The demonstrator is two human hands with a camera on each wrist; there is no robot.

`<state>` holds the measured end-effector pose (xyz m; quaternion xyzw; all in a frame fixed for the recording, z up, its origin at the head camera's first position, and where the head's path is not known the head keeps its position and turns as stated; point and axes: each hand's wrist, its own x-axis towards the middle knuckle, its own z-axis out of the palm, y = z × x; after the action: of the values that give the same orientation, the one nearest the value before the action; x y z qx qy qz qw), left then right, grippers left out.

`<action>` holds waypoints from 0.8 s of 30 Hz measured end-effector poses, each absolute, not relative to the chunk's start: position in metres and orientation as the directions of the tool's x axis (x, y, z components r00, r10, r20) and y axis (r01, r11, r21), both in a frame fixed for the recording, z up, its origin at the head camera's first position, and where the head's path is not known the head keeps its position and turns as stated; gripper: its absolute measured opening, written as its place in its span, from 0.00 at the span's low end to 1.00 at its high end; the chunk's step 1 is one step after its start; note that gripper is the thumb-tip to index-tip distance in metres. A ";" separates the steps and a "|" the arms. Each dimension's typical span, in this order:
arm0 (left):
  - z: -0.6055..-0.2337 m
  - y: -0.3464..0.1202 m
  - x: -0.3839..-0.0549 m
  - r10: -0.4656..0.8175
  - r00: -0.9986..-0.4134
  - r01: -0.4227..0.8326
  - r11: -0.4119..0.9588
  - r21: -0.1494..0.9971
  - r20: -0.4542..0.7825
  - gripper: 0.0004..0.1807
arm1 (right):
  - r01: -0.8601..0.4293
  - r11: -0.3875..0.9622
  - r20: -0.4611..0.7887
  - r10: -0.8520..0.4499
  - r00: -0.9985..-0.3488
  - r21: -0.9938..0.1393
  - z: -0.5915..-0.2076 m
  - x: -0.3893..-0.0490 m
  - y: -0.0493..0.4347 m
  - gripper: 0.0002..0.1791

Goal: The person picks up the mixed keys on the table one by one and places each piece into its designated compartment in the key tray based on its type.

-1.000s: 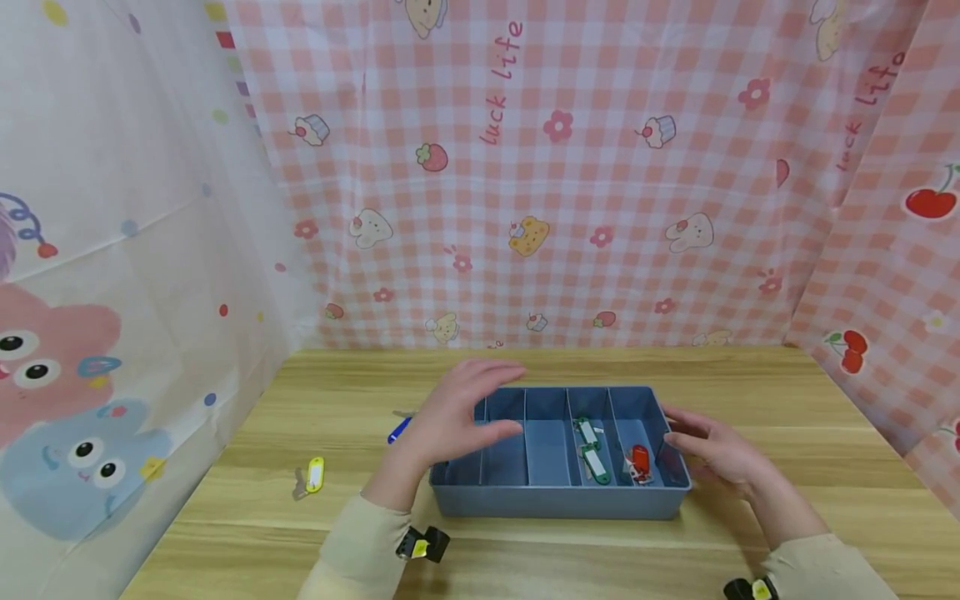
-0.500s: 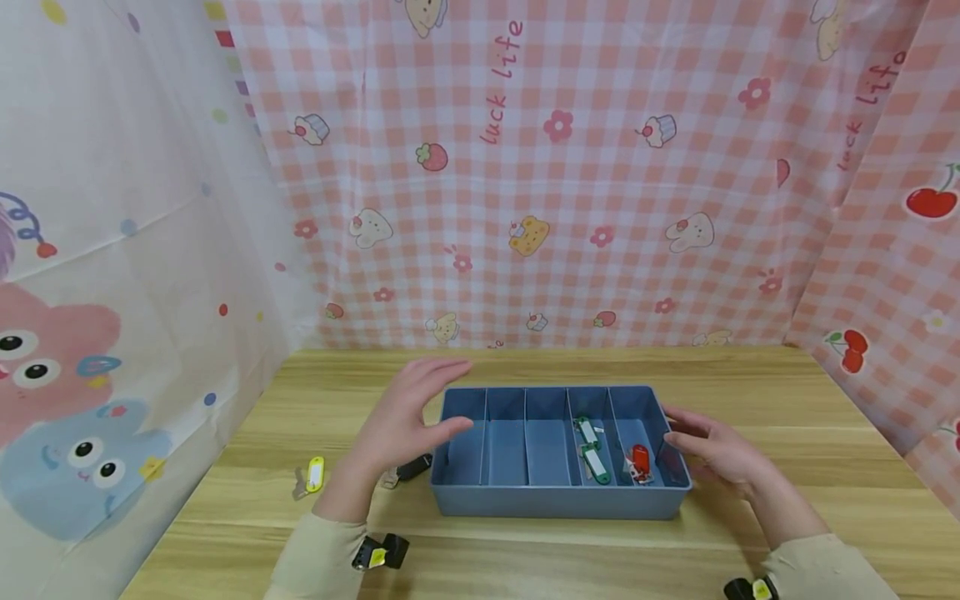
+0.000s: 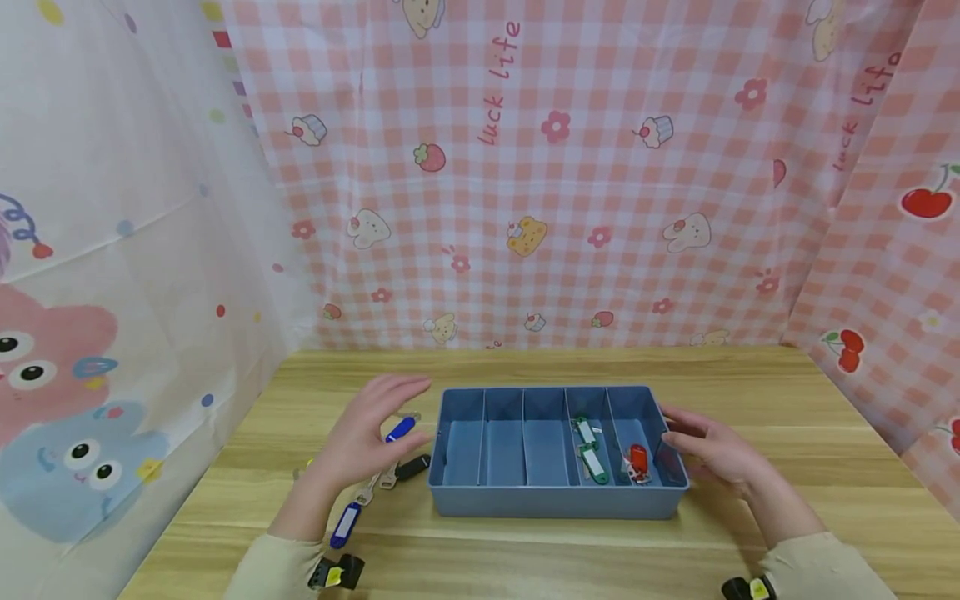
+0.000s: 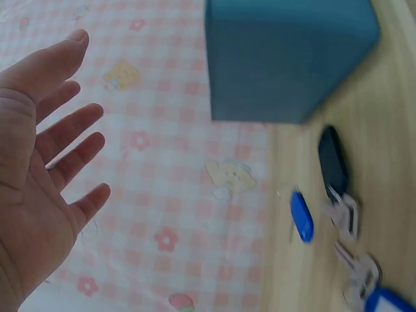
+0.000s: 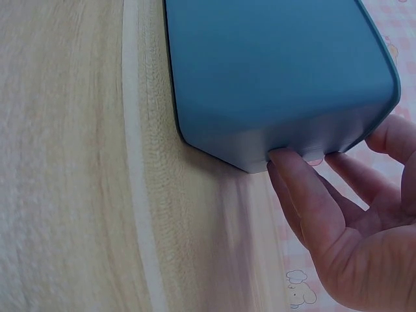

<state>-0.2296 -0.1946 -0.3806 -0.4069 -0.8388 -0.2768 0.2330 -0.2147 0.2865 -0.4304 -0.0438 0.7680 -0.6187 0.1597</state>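
A blue-grey divided box (image 3: 558, 502) stands on the table. My right hand (image 3: 723, 454) holds its right end, thumb over the rim and fingertips against the outer wall (image 5: 279, 140). Left of the box, my left hand (image 3: 356, 442) hovers empty, fingers spread and thumb apart. Below and around it lie keys with tags: a black tag (image 3: 413, 467), a near blue tag (image 3: 346, 525) and a far blue tag (image 3: 401, 429). The hand mostly hides a yellow tag (image 3: 310, 462). In the box, green key tags (image 3: 593, 463) lie in the second compartment from the right, a red key tag (image 3: 638, 458) in the rightmost.
Upright dividers split the box into several compartments. A wooden tabletop (image 3: 570, 558) carries everything. Behind it hangs a pink checked cloth (image 3: 555, 183); a white patterned cloth (image 3: 172, 308) hangs at the left.
My left hand has moved left from over the box to above the loose keys, uncovering the blue and black tags and covering most of the yellow one. My right hand has stayed on the box.
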 end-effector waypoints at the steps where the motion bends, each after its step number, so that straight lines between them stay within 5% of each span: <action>1: -0.382 -0.197 -0.229 0.553 -0.564 0.810 0.514 0.281 0.613 0.36 | 0.128 0.226 -0.187 -0.266 -0.946 -0.966 -0.430 -0.214 0.286 0.37; 24: -0.402 -0.249 -0.214 0.573 -0.617 0.784 0.508 0.357 0.540 0.38 | 0.126 0.238 -0.188 -0.262 -0.947 -0.963 -0.430 -0.215 0.286 0.36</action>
<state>-0.2139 -0.2486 -0.4021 -0.3992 -0.8496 -0.2943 0.1794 -0.2146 0.2856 -0.4302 -0.0441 0.7708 -0.6158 0.1573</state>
